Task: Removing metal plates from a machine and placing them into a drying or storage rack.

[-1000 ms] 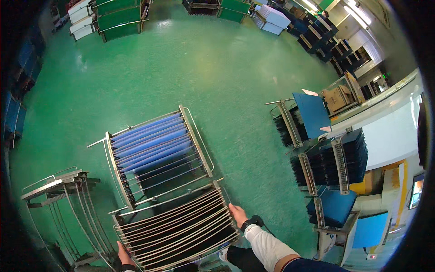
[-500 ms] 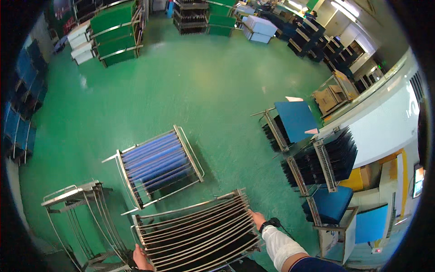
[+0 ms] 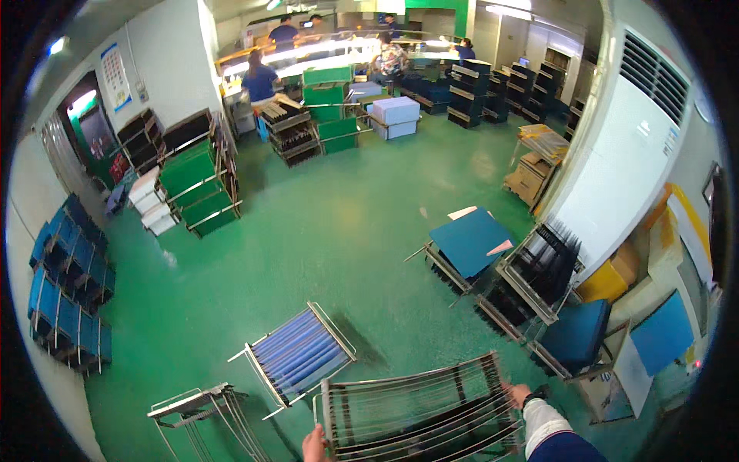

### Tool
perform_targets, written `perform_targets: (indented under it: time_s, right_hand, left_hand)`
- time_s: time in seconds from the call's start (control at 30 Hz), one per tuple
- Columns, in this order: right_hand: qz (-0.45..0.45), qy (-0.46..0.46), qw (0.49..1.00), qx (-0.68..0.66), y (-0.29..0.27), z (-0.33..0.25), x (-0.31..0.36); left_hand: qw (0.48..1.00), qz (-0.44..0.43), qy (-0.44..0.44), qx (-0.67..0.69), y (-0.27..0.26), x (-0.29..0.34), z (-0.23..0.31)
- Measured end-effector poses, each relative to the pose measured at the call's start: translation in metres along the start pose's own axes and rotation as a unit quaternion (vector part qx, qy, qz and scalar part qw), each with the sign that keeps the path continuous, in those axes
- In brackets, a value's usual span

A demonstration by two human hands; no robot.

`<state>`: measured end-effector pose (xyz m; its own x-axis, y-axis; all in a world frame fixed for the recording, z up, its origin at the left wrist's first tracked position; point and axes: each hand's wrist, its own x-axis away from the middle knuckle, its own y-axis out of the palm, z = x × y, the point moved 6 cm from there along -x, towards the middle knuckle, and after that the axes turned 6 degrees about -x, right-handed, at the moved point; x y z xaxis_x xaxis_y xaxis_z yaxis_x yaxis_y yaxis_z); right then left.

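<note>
I hold a metal slotted rack filled with dark flat panels, low in front of me. My left hand grips its near left corner at the bottom edge of the view. My right hand, with a dark wristband and white sleeve, grips its right end. A similar rack of blue panels sits on the green floor just left of it. An empty metal rack stands at the lower left.
More racks with a blue sheet on top and black panels stand to the right by a white cabinet. Green racks and blue racks line the left. People work at a far bench.
The view has tilted up from the floor to take in the whole room. The rack I hold sits lower in the picture, and both hands stay on it.
</note>
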<state>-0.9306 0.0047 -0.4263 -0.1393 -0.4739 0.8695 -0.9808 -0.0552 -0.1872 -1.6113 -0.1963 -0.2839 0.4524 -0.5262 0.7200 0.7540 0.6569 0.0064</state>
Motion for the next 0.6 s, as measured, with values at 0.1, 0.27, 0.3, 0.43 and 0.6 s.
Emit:
perform_targets:
  time_s: [0.1, 0.27, 0.3, 0.43, 0.6]
  right_hand:
    - [0.101, -0.011, 0.995, 0.001, -0.022, -0.025, 0.09]
    - [0.187, 0.034, 0.979, -0.068, -0.092, 0.045, 0.183]
    - [0.207, 0.016, 0.975, -0.084, -0.101, 0.061, 0.199]
    - [0.16, -0.055, 0.965, -0.202, -0.122, 0.121, 0.223]
    - [0.154, -0.118, 0.942, -0.272, -0.173, 0.254, 0.215]
  left_hand:
    - [0.985, -0.055, -0.12, 0.107, 0.05, 0.064, 0.039]
    - [0.993, -0.106, 0.014, -0.053, 0.113, 0.081, 0.065]
    - [0.99, -0.119, 0.019, -0.069, 0.124, 0.092, 0.074]
    - [0.979, -0.173, 0.055, -0.092, 0.16, 0.1, 0.089]
    - [0.955, -0.261, 0.067, -0.123, 0.215, 0.177, 0.131]
